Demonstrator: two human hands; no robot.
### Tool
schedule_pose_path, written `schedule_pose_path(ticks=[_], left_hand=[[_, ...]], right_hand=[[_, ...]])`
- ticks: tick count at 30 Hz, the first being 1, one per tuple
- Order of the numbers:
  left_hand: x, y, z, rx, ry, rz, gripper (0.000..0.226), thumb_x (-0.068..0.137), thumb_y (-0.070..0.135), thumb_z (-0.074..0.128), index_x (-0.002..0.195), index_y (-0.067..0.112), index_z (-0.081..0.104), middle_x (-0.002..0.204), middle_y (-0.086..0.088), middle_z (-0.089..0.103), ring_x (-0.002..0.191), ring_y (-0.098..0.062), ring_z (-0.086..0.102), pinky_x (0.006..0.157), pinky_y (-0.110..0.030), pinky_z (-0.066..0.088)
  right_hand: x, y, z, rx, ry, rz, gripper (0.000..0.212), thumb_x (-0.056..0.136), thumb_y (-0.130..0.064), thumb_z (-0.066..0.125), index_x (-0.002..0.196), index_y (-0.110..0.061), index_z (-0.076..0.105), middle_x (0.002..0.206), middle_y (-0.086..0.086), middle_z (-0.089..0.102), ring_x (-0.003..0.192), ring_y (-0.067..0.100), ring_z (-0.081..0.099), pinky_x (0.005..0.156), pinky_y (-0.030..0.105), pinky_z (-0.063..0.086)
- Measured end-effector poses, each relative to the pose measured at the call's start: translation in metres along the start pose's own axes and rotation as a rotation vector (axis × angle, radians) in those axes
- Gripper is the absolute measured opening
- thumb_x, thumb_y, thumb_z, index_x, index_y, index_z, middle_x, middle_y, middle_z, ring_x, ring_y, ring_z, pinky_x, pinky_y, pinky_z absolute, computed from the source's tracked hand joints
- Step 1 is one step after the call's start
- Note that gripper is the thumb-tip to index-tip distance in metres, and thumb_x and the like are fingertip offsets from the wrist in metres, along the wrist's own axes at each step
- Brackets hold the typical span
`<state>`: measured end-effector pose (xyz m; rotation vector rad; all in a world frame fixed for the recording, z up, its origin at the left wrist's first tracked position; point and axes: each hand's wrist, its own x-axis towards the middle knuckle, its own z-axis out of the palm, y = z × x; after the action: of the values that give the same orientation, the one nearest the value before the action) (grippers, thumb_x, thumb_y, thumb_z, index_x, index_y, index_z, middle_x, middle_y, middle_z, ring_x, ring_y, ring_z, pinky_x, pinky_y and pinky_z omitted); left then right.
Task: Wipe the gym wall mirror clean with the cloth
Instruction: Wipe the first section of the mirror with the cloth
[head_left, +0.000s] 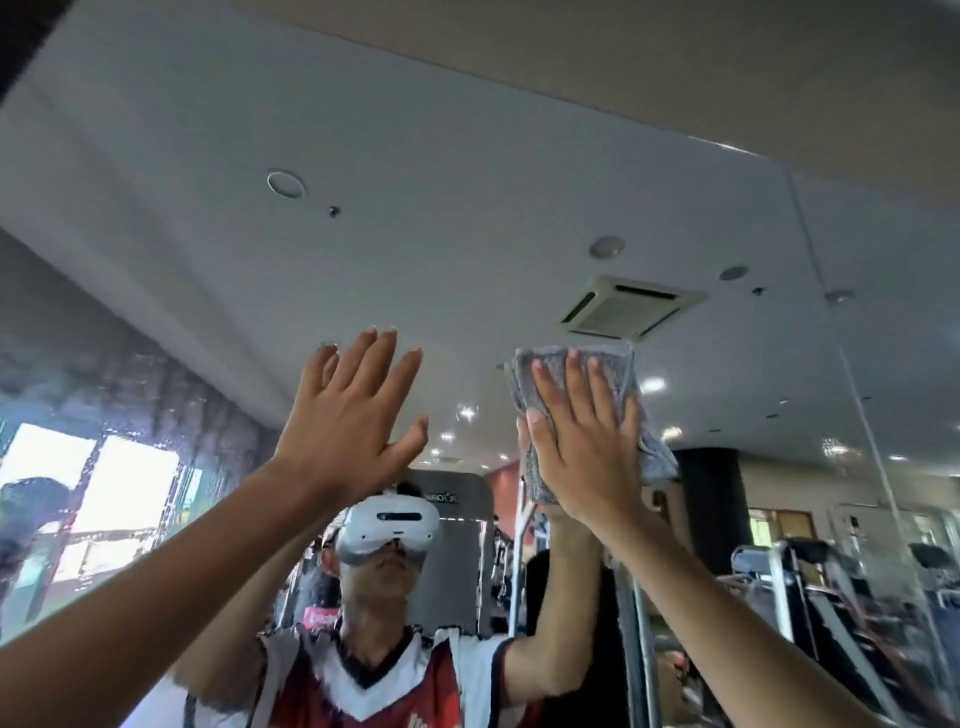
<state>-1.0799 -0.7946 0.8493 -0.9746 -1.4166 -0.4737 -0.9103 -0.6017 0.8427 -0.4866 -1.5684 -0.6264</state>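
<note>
The wall mirror (363, 249) fills the view and reflects the ceiling, the gym and me. My right hand (582, 441) is raised high, its fingers straight, and presses a folded grey cloth (545, 384) flat against the glass. The cloth sticks out above the fingertips and to both sides of the palm. My left hand (348, 415) is raised beside it, to the left, with fingers straight and spread, flat at the mirror and holding nothing. Whether its palm touches the glass I cannot tell.
A vertical seam (872, 447) between mirror panels runs down at the right. The top edge of the mirror (727, 148) meets the ceiling above. Reflected gym machines (810, 587) and bright windows (98, 483) show low in the glass.
</note>
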Motion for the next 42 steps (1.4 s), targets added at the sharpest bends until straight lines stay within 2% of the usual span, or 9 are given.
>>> schedule_pose_path(ticks=[7, 14, 16, 20, 24, 29, 33, 37, 42], left_hand=[[0.018, 0.001, 0.008, -0.004, 0.055, -0.038, 0.07, 0.091, 0.056, 0.031, 0.146, 0.015, 0.045, 0.153, -0.016, 0.042, 0.145, -0.032, 0.032, 0.112, -0.047, 0.013], [0.016, 0.002, 0.017, -0.007, 0.094, -0.055, 0.088, 0.09, 0.07, 0.021, 0.16, 0.016, 0.01, 0.167, -0.013, 0.0, 0.155, -0.026, -0.002, 0.122, -0.046, -0.001], [0.016, 0.0, 0.018, -0.019, 0.094, -0.056, 0.092, 0.089, 0.072, 0.018, 0.16, 0.015, 0.005, 0.166, -0.013, -0.004, 0.154, -0.025, -0.007, 0.123, -0.046, -0.002], [0.015, -0.002, 0.018, -0.025, 0.077, -0.043, 0.091, 0.09, 0.07, 0.018, 0.16, 0.013, 0.009, 0.166, -0.01, 0.0, 0.155, -0.023, -0.005, 0.124, -0.045, 0.0], [0.014, -0.001, 0.015, -0.031, 0.083, -0.05, 0.09, 0.089, 0.068, 0.02, 0.159, 0.012, 0.015, 0.166, -0.009, 0.006, 0.155, -0.023, 0.0, 0.123, -0.041, -0.002], [0.016, -0.002, 0.01, -0.027, 0.096, -0.065, 0.084, 0.089, 0.061, 0.028, 0.156, 0.011, 0.032, 0.164, -0.01, 0.022, 0.154, -0.024, 0.015, 0.12, -0.037, 0.003], [0.017, -0.002, 0.012, -0.019, 0.103, -0.073, 0.081, 0.089, 0.059, 0.028, 0.155, 0.012, 0.035, 0.163, -0.01, 0.026, 0.153, -0.024, 0.019, 0.12, -0.039, 0.006], [0.017, -0.01, 0.008, -0.009, 0.087, -0.03, 0.078, 0.09, 0.057, 0.028, 0.154, 0.013, 0.036, 0.161, -0.01, 0.031, 0.15, -0.026, 0.026, 0.116, -0.041, 0.017], [0.015, -0.039, 0.003, 0.03, 0.074, 0.134, 0.073, 0.092, 0.056, 0.032, 0.152, 0.015, 0.041, 0.159, -0.01, 0.036, 0.147, -0.026, 0.034, 0.109, -0.038, 0.022]], right_hand=[[-0.045, 0.046, -0.002, -0.033, -0.08, -0.451, 0.052, 0.106, -0.046, 0.012, 0.158, -0.04, 0.012, 0.167, -0.006, 0.013, 0.154, 0.018, 0.011, 0.119, 0.057, 0.015], [0.054, 0.036, -0.004, 0.008, -0.068, 0.192, 0.052, 0.104, -0.05, 0.009, 0.154, -0.041, -0.001, 0.167, -0.007, -0.002, 0.154, 0.017, -0.001, 0.121, 0.053, -0.002], [0.07, 0.016, -0.005, 0.005, -0.07, 0.241, 0.054, 0.104, -0.048, 0.009, 0.155, -0.04, -0.003, 0.167, -0.005, -0.003, 0.154, 0.018, -0.003, 0.12, 0.056, -0.004], [0.04, 0.011, -0.001, -0.023, -0.078, -0.152, 0.054, 0.101, -0.054, -0.002, 0.154, -0.04, -0.003, 0.165, -0.005, -0.003, 0.152, 0.017, -0.009, 0.121, 0.057, -0.002], [0.017, 0.059, -0.001, -0.082, -0.119, -0.515, 0.055, 0.104, -0.056, 0.011, 0.157, -0.039, 0.012, 0.166, -0.002, 0.012, 0.154, 0.017, 0.006, 0.122, 0.051, 0.006], [0.061, 0.076, -0.005, 0.0, -0.062, -0.112, 0.063, 0.095, -0.067, 0.008, 0.155, -0.046, 0.011, 0.166, -0.01, 0.005, 0.153, 0.012, 0.0, 0.121, 0.057, 0.008], [0.126, 0.013, -0.003, 0.027, 0.01, 0.221, 0.057, 0.101, -0.053, 0.019, 0.157, -0.041, 0.015, 0.167, -0.006, 0.009, 0.154, 0.02, 0.006, 0.119, 0.061, 0.002], [0.134, -0.039, -0.003, 0.049, -0.041, 0.025, 0.053, 0.105, -0.047, 0.02, 0.158, -0.04, 0.012, 0.167, -0.009, 0.005, 0.154, 0.016, 0.001, 0.119, 0.055, -0.002], [0.088, -0.015, -0.007, -0.02, -0.096, -0.288, 0.06, 0.096, -0.059, 0.001, 0.153, -0.043, 0.003, 0.162, -0.014, -0.005, 0.15, 0.008, -0.008, 0.121, 0.043, -0.003]])
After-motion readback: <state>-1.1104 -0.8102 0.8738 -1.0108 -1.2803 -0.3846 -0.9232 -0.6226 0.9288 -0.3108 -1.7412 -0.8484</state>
